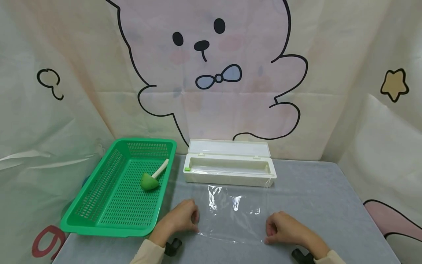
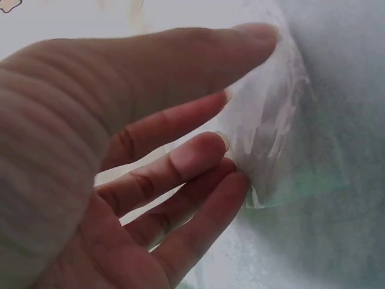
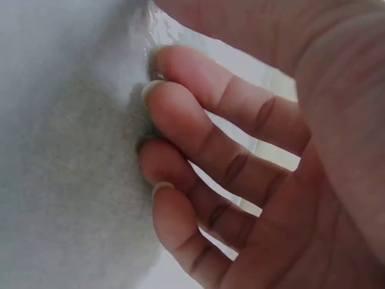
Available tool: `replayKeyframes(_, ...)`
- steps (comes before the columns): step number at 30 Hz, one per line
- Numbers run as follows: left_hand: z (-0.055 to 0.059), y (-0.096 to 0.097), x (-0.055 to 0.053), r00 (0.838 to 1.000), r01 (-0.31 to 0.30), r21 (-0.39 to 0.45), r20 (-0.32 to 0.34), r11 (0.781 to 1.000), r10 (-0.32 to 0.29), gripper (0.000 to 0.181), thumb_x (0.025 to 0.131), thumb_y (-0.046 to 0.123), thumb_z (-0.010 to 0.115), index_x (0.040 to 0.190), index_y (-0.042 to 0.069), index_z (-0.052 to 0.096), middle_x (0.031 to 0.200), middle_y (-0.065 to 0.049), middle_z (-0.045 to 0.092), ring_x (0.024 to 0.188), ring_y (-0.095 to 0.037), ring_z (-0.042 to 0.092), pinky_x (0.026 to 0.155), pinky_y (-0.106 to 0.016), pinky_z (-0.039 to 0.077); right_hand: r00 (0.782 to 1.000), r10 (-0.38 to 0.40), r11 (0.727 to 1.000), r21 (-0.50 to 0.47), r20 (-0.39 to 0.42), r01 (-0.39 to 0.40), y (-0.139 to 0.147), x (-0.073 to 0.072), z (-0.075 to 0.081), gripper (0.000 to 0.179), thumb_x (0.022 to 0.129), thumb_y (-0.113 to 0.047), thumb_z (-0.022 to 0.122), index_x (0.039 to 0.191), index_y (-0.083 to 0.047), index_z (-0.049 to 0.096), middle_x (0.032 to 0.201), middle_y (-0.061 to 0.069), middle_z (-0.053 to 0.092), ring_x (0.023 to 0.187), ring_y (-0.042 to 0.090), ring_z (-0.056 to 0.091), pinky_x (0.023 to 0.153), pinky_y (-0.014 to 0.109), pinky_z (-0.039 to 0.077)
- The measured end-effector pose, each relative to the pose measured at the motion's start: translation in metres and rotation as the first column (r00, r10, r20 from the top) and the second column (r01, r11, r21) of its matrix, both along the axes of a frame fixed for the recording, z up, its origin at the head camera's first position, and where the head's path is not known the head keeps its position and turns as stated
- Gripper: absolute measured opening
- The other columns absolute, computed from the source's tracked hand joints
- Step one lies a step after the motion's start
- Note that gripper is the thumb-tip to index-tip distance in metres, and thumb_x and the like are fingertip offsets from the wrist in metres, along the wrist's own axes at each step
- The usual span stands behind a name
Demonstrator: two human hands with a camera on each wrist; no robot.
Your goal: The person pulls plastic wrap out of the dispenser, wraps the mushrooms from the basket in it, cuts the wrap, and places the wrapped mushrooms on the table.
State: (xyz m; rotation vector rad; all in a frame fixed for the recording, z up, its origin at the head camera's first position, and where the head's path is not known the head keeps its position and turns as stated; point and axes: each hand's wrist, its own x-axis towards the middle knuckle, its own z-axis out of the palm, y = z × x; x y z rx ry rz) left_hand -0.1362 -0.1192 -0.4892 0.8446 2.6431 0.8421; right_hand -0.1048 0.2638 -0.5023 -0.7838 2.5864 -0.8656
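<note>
A sheet of clear plastic wrap (image 1: 230, 216) spreads over the grey table in front of its dispenser box. At the sheet's near left corner, my left hand (image 1: 182, 218) holds the film between thumb and fingers. In the left wrist view the film (image 2: 271, 126) runs by the thumb tip and the bent fingertips. My right hand (image 1: 285, 229) pinches the near right corner, its fingers curled. The right wrist view shows a shiny bit of film (image 3: 153, 30) by the index fingertip; the thumb's tip is outside that view. The white dispenser box (image 1: 227, 179) stands behind the sheet, lid (image 1: 229, 147) raised.
A green slotted basket (image 1: 132, 231) stands at the left, close to my left forearm. Inside it lies a green, dome-shaped piece (image 1: 149, 182) with a white stem. A green slider (image 1: 187, 169) sits at the box's left end. Behind the table (image 1: 313, 198) hangs a printed cloth (image 1: 250, 110).
</note>
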Motion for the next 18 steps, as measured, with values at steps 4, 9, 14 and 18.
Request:
replayKeyframes(4, -0.003, 0.001, 0.001, 0.998, -0.011, -0.038, -0.062, 0.999, 0.009, 0.033, 0.063, 0.011, 0.094, 0.08, 0.01, 0.066, 0.078, 0.003, 0.054, 0.071, -0.008, 0.046, 0.065, -0.027, 0.044, 1.0, -0.002, 1.0, 0.024, -0.002, 0.002, -0.002, 0.003, 0.003, 0.033, 0.069, -0.029, 0.092, 0.067, -0.023, 0.06, 0.059, -0.02, 0.046, 0.055, -0.005, 0.043, 0.051, 0.019, 0.039)
replayKeyframes(9, -0.007, 0.004, 0.005, 0.989, -0.064, -0.08, -0.141, 0.995, 0.053, 0.045, 0.068, 0.022, 0.094, 0.101, 0.006, 0.069, 0.089, 0.001, 0.059, 0.082, -0.015, 0.056, 0.074, -0.034, 0.05, 0.993, -0.044, 0.998, 0.027, -0.111, 0.048, -0.005, 0.005, 0.004, 0.036, 0.072, -0.034, 0.092, 0.077, -0.021, 0.059, 0.067, -0.017, 0.046, 0.061, -0.002, 0.043, 0.054, 0.021, 0.038)
replayKeyframes(14, -0.012, 0.006, 0.008, 0.976, -0.122, -0.148, -0.198, 0.981, 0.092, 0.068, 0.069, 0.038, 0.094, 0.119, 0.001, 0.066, 0.104, -0.005, 0.059, 0.096, -0.025, 0.058, 0.084, -0.043, 0.052, 0.934, -0.086, 0.987, 0.096, -0.346, 0.127, -0.009, 0.009, -0.001, 0.056, 0.073, -0.053, 0.087, 0.108, -0.015, 0.065, 0.09, -0.009, 0.047, 0.081, 0.006, 0.046, 0.067, 0.029, 0.046)
replayKeyframes(18, -0.014, 0.01, 0.008, 0.973, -0.149, -0.179, -0.201, 0.973, 0.112, 0.08, 0.067, 0.043, 0.094, 0.125, -0.002, 0.063, 0.107, -0.009, 0.057, 0.099, -0.029, 0.057, 0.084, -0.046, 0.052, 0.913, -0.07, 0.97, 0.185, -0.402, 0.156, -0.008, 0.011, -0.006, 0.083, 0.072, -0.066, 0.08, 0.129, -0.008, 0.064, 0.105, -0.002, 0.048, 0.094, 0.016, 0.047, 0.077, 0.039, 0.049)
